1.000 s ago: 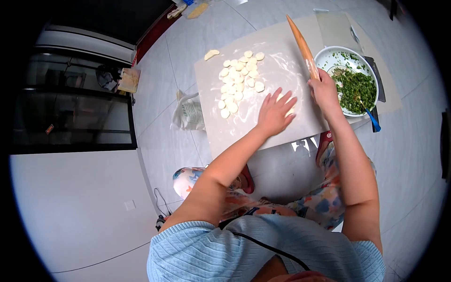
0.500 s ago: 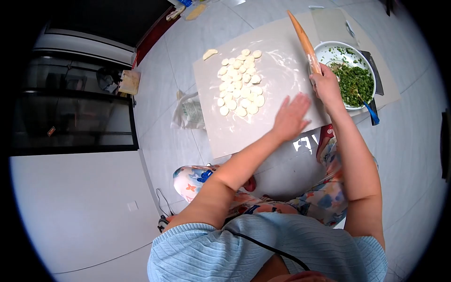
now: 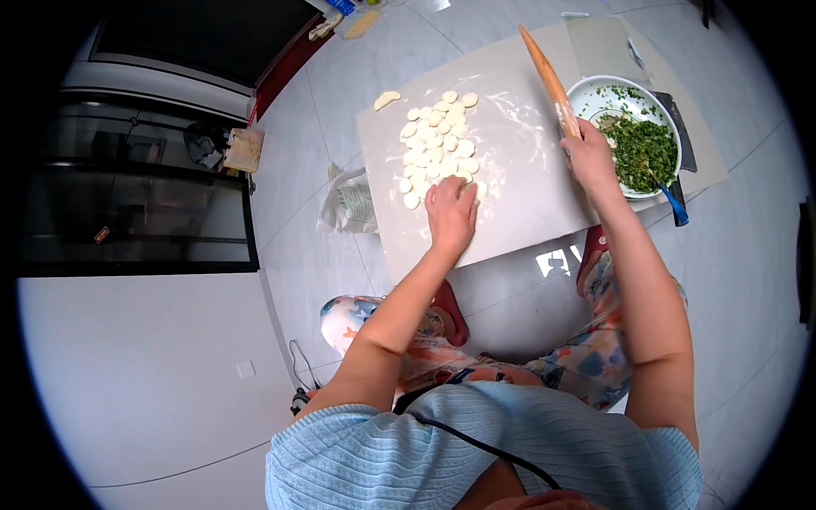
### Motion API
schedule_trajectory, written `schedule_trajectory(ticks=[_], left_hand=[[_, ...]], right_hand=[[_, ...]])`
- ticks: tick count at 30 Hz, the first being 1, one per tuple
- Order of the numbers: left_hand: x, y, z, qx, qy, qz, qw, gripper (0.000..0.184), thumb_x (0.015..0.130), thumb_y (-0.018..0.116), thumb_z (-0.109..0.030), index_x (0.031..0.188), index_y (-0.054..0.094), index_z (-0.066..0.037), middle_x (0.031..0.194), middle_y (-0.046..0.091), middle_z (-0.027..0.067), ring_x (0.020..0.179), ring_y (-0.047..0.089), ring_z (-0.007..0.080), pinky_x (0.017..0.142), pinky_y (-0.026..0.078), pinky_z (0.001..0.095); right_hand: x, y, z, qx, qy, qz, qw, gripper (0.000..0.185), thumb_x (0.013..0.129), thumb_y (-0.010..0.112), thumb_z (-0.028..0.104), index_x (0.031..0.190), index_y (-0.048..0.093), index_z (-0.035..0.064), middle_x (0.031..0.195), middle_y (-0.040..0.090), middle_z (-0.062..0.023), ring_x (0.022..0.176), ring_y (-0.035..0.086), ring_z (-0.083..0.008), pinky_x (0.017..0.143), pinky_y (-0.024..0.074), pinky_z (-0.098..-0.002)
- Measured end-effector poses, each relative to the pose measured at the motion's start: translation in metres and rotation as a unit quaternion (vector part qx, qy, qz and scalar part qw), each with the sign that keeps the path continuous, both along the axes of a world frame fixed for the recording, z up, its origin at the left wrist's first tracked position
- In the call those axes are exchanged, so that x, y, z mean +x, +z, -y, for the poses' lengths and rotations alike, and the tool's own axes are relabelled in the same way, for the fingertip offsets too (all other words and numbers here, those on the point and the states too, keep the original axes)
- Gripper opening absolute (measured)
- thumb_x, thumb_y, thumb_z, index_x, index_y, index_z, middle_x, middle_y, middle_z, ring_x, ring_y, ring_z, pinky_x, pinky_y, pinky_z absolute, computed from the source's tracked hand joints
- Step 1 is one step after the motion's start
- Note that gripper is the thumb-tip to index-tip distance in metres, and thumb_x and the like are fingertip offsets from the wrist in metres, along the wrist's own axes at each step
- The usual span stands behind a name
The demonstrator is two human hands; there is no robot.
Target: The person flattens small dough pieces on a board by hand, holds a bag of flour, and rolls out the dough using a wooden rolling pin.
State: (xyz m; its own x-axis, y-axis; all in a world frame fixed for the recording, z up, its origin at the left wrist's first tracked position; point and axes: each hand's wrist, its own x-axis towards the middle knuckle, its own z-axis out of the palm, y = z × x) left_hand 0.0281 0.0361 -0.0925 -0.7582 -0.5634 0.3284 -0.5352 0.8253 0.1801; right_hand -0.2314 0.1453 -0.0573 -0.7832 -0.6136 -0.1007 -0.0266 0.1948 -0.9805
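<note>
My right hand [image 3: 591,159] is closed around the lower end of a tapered wooden rolling pin [image 3: 546,72], which points away from me along the left side of the bowl. With fingers slightly apart and curved, my left hand [image 3: 451,217] rests over the near edge of a cluster of small flattened dough pieces [image 3: 435,143]. Its fingertips touch or hover over the nearest pieces; whether one is gripped cannot be seen. Flour streaks the grey board [image 3: 518,195] beneath. A single folded dumpling [image 3: 387,99] lies at the board's far left corner.
A white bowl [image 3: 583,85] of chopped green filling [image 3: 639,153] stands on the right, with a blue-handled utensil [image 3: 671,204] leaning in it. A plastic bag [image 3: 350,204] sits on the floor left of the board. My knees and red slippers are below the near edge.
My left hand has moved left from the floured middle of the board to the near edge of the dough pieces. The right hand keeps holding the rolling pin in nearly the same place.
</note>
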Motion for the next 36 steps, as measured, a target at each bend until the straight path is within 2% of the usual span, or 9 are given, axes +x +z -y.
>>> schedule_trajectory(ticks=[3,6,10,18,21,24,27,30,36], left_hand=[[0.007,-0.006,-0.014,-0.018,-0.091,-0.042,0.995,0.03,0.085,0.066,-0.007,0.116,0.066,-0.009,0.124,0.06,0.0125,0.12,0.054,0.0289,0.106,0.034,0.0496],[0.015,-0.012,-0.006,0.152,-0.111,-0.056,0.98,0.035,0.09,0.06,-0.005,0.125,0.063,-0.005,0.134,0.058,0.0182,0.133,0.048,0.0342,0.11,0.032,0.0513],[0.001,-0.012,0.014,0.054,0.057,-0.039,0.996,0.056,0.096,0.057,-0.023,0.144,0.043,0.002,0.155,0.037,0.0222,0.148,0.027,0.0374,0.117,0.021,0.0546],[-0.067,-0.021,0.052,0.078,-0.007,0.048,0.996,0.063,0.099,0.052,-0.034,0.15,0.036,0.0,0.161,0.027,0.0194,0.151,0.019,0.0358,0.12,0.012,0.056],[-0.081,-0.022,0.03,0.051,0.002,0.039,0.998,0.064,0.099,0.052,-0.035,0.15,0.036,0.0,0.162,0.026,0.019,0.152,0.018,0.0352,0.12,0.011,0.0576],[-0.071,-0.016,-0.012,0.089,-0.065,0.075,0.991,0.067,0.097,0.055,-0.034,0.151,0.033,-0.001,0.162,0.025,0.0179,0.152,0.017,0.0336,0.12,0.009,0.0585],[-0.057,-0.012,-0.005,0.096,-0.065,0.095,0.989,0.069,0.097,0.057,-0.034,0.152,0.032,-0.001,0.163,0.023,0.0173,0.153,0.015,0.0327,0.121,0.009,0.0581],[-0.042,-0.018,0.007,0.081,-0.03,0.104,0.991,0.07,0.096,0.058,-0.035,0.152,0.032,-0.002,0.163,0.022,0.0175,0.153,0.013,0.0324,0.121,0.008,0.0578],[-0.053,-0.017,0.005,0.065,-0.051,0.063,0.995,0.076,0.094,0.059,-0.042,0.153,0.032,-0.003,0.164,0.021,0.019,0.153,0.013,0.0347,0.12,0.009,0.058]], right_hand=[[0.005,0.007,0.001,0.003,0.0,0.014,1.0,0.043,0.088,0.057,0.007,0.13,0.058,0.0034,0.068,0.052,0.0024,0.048,0.045,-0.0076,0.041,0.0329,-0.0255],[0.008,0.01,0.002,0.037,0.003,-0.007,0.999,0.041,0.091,0.052,0.016,0.127,0.062,0.0,0.1,0.07,-0.0237,0.094,0.068,-0.0326,0.085,0.0502,-0.0387],[0.015,0.014,0.003,0.035,0.012,0.005,0.999,0.041,0.09,0.053,0.015,0.127,0.061,-0.0004,0.102,0.07,-0.0237,0.095,0.068,-0.0328,0.086,0.05,-0.0383],[0.011,0.005,0.009,0.051,0.015,-0.003,0.999,0.043,0.088,0.055,0.014,0.128,0.06,-0.0006,0.106,0.07,-0.0237,0.097,0.067,-0.0333,0.087,0.0497,-0.0385],[0.011,0.011,0.012,0.057,0.017,0.003,0.998,0.044,0.087,0.055,0.014,0.128,0.06,-0.001,0.106,0.07,-0.0228,0.096,0.068,-0.0311,0.087,0.0499,-0.0372],[0.014,0.015,0.014,0.017,0.014,0.041,0.999,0.043,0.089,0.057,0.006,0.132,0.055,0.0024,0.069,0.049,0.0039,0.048,0.043,-0.0053,0.04,0.0314,-0.0226],[0.015,0.017,0.013,0.013,0.016,0.039,0.999,0.044,0.089,0.058,0.007,0.132,0.056,0.003,0.069,0.049,0.0039,0.049,0.044,-0.005,0.04,0.0317,-0.0218],[0.017,0.025,0.008,0.049,0.016,0.046,0.998,0.048,0.087,0.057,0.013,0.131,0.058,-0.0035,0.107,0.07,-0.0202,0.096,0.066,-0.0258,0.088,0.0492,-0.0338],[0.022,0.028,0.008,0.04,0.025,0.067,0.997,0.048,0.088,0.058,0.013,0.133,0.056,-0.0039,0.113,0.068,-0.0207,0.102,0.065,-0.0264,0.092,0.0475,-0.0335]])
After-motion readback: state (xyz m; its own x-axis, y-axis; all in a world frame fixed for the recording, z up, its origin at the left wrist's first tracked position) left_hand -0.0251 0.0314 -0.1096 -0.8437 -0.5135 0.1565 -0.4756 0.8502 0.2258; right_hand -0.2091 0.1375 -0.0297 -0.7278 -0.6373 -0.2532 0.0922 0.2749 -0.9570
